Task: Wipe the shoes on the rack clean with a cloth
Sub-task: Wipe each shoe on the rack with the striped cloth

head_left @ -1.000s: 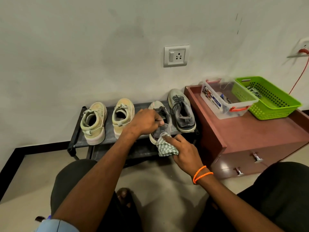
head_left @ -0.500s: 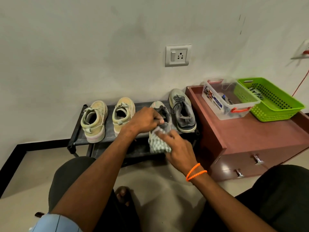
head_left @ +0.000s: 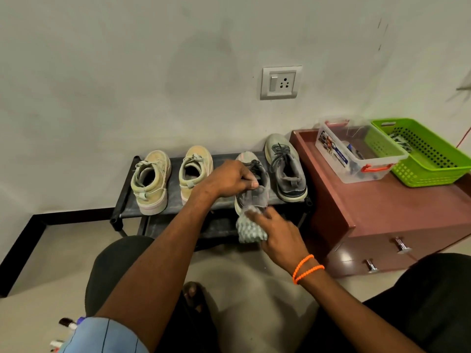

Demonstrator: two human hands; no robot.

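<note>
A low black shoe rack (head_left: 224,159) against the wall carries two beige sneakers (head_left: 151,182) (head_left: 195,169) on its left and two grey sneakers on its right. My left hand (head_left: 229,180) grips the nearer grey sneaker (head_left: 257,197) at its opening and tongue, its heel hanging over the rack's front edge. My right hand (head_left: 276,231), with orange bands at the wrist, holds a checked green-and-white cloth (head_left: 248,230) against that sneaker's heel. The other grey sneaker (head_left: 285,166) stands untouched to the right.
A reddish-brown drawer cabinet (head_left: 382,212) stands right of the rack, carrying a clear plastic box (head_left: 356,151) and a green basket (head_left: 423,154). A wall socket (head_left: 281,82) is above the shoes. My knees and one foot are in the foreground.
My right hand with the cloth rose onto the sneaker's heel, then slid back down below it. My left hand kept its grip on the sneaker.
</note>
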